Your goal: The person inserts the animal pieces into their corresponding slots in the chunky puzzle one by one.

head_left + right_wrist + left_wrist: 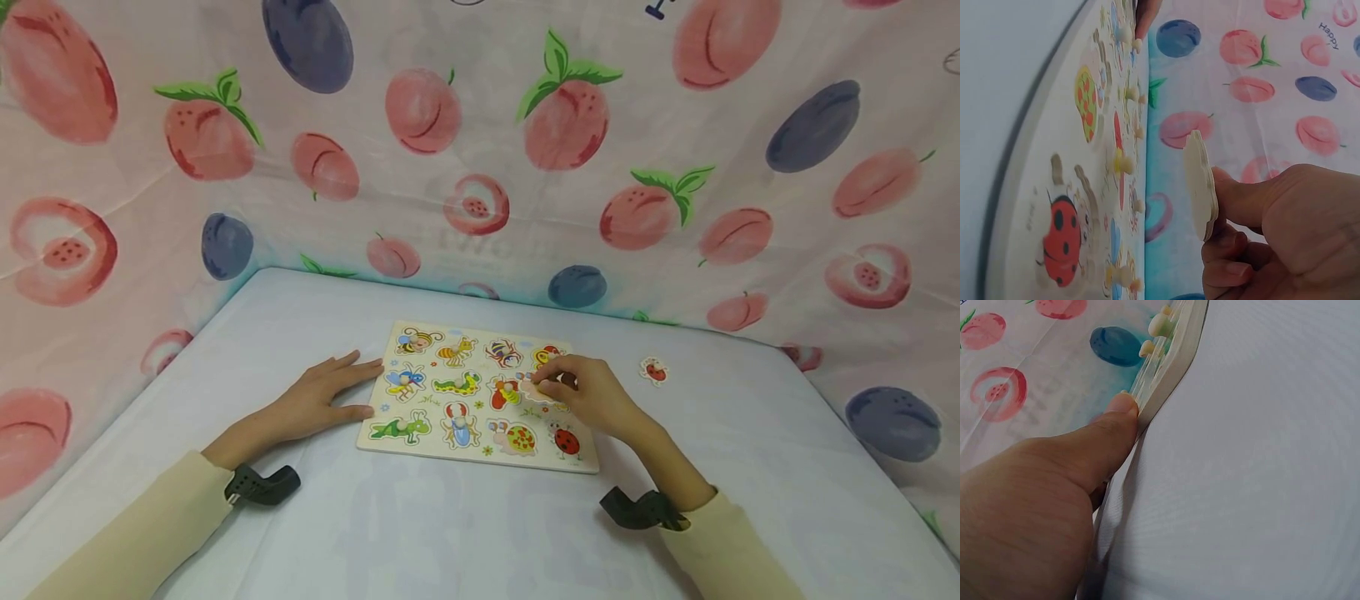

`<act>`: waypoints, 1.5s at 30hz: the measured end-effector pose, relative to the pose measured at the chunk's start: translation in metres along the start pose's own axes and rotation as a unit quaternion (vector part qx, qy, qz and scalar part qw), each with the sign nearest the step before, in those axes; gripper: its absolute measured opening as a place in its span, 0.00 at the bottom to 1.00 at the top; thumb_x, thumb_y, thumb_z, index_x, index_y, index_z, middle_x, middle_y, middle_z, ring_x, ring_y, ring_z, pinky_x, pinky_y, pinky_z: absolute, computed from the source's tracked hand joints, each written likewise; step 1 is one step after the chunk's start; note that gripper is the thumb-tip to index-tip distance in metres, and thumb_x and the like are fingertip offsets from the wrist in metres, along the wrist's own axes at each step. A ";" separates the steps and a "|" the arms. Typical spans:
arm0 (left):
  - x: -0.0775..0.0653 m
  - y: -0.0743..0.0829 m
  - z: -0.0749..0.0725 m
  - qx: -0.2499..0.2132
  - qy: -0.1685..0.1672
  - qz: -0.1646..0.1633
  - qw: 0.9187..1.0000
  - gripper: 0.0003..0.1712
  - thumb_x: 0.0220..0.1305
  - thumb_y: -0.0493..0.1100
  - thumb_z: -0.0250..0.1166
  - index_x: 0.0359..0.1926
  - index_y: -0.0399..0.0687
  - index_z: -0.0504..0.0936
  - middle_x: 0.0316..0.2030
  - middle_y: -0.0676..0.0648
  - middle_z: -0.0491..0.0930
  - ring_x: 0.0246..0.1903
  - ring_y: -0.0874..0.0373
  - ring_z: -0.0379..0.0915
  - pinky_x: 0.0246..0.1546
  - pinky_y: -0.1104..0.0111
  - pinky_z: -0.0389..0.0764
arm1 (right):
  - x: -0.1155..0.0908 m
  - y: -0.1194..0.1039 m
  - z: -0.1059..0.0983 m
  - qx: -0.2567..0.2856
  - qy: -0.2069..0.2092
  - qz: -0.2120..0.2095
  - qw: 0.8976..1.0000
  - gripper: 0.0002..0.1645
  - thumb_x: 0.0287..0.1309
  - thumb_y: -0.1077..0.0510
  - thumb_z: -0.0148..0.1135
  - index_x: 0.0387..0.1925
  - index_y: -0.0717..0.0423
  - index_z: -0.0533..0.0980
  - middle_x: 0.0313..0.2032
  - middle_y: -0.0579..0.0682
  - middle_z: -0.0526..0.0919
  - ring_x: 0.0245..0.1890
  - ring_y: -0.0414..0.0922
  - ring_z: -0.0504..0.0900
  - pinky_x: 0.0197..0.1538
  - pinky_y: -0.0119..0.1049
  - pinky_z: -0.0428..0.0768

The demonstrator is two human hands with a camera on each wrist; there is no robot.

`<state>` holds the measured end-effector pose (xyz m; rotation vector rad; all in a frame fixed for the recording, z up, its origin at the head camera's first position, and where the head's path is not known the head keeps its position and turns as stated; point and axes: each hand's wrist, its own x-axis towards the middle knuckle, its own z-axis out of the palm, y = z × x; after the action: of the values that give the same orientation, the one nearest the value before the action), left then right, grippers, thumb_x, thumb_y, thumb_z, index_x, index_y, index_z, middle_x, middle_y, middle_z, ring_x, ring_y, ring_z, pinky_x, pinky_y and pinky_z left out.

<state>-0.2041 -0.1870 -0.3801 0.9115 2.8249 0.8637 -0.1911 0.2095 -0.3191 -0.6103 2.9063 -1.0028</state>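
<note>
The wooden knob puzzle board (480, 460) lies on the table, printed with insects and other small creatures. Several pieces with knobs sit in it, among them a green caterpillar (468, 383) and a blue beetle (461, 427). My left hand (318, 397) rests at the board's left edge, fingers extended; in the left wrist view its thumb (1119, 406) touches the edge. Above the board's right half, my right hand (600, 398) pinches a puzzle piece (1199, 187), its pale wooden underside facing the board. My fingers hide most of its picture. Snail (517, 438) and ladybug (567, 442) recesses show no knobs.
A loose ladybug piece (654, 371) lies on the white tabletop (450, 533), right of the board. A fruit-printed cloth (480, 108) stands as a wall behind and at the sides. Dark camera mounts (262, 485) stick out from both wrists.
</note>
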 end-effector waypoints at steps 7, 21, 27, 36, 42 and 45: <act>0.001 -0.002 0.001 0.002 -0.009 -0.007 1.000 0.42 0.60 0.60 0.64 0.70 0.47 0.65 0.69 0.49 0.61 0.71 0.41 0.43 0.66 0.42 0.44 | -0.002 -0.006 0.011 0.007 -0.033 -0.006 0.999 0.04 0.58 0.60 0.66 0.37 0.49 0.82 0.29 0.42 0.77 0.25 0.44 0.70 0.25 0.32 0.70; 0.001 -0.003 0.002 0.001 -0.008 -0.006 1.000 0.42 0.60 0.62 0.63 0.70 0.47 0.65 0.69 0.49 0.61 0.71 0.41 0.43 0.65 0.42 0.44 | -0.004 -0.010 0.021 0.014 -0.060 0.006 0.998 0.03 0.58 0.58 0.67 0.34 0.46 0.83 0.30 0.39 0.80 0.25 0.43 0.72 0.24 0.32 0.71; 0.001 -0.004 0.002 0.000 -0.008 -0.005 1.000 0.42 0.60 0.62 0.63 0.70 0.47 0.65 0.69 0.49 0.61 0.71 0.41 0.43 0.65 0.42 0.44 | -0.004 -0.009 0.024 0.021 -0.080 -0.003 0.997 0.03 0.57 0.57 0.67 0.33 0.44 0.83 0.28 0.38 0.80 0.25 0.43 0.73 0.24 0.32 0.71; 0.001 -0.003 0.002 0.001 -0.010 -0.013 1.000 0.42 0.60 0.62 0.63 0.70 0.48 0.65 0.69 0.50 0.61 0.71 0.42 0.42 0.66 0.42 0.43 | -0.003 -0.007 0.026 0.002 -0.112 -0.044 0.993 0.02 0.56 0.54 0.68 0.33 0.47 0.83 0.27 0.35 0.80 0.25 0.40 0.72 0.28 0.30 0.72; 0.001 -0.004 0.002 -0.003 -0.011 -0.016 1.000 0.42 0.60 0.63 0.63 0.70 0.48 0.65 0.69 0.50 0.61 0.71 0.42 0.42 0.65 0.41 0.43 | -0.005 -0.007 0.026 0.000 -0.125 -0.054 0.991 0.04 0.57 0.53 0.67 0.32 0.48 0.83 0.26 0.35 0.79 0.24 0.38 0.71 0.26 0.29 0.71; 0.001 -0.004 0.002 -0.002 -0.011 -0.016 1.000 0.42 0.60 0.63 0.63 0.70 0.49 0.65 0.69 0.50 0.61 0.71 0.42 0.42 0.65 0.41 0.43 | -0.005 -0.008 0.026 -0.002 -0.129 -0.062 0.990 0.02 0.57 0.55 0.68 0.32 0.48 0.83 0.26 0.35 0.79 0.24 0.38 0.70 0.27 0.29 0.71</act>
<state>-0.2069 -0.1879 -0.3839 0.8678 2.8102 0.8510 -0.1802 0.1898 -0.3352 -0.8612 2.6727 -0.8558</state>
